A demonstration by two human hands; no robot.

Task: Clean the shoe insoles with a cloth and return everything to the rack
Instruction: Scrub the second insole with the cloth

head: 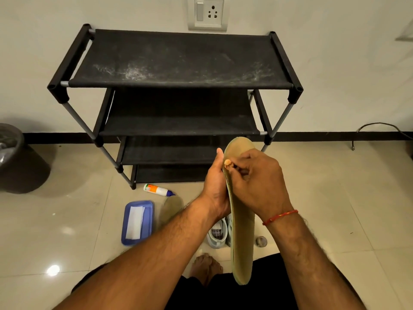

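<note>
The person wears a red thread wristband (280, 217) and black legwear (223, 294).

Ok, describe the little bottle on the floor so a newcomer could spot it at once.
Find the black shoe rack and drop to its front left foot. Right beside it on the tiles lies the bottle, on its side, beyond the blue tray. It alone is white with an orange label and blue cap.

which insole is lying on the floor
The insole beside the blue tray. The left hand grips the other insole; the right hand pinches a small wad against it.
</note>
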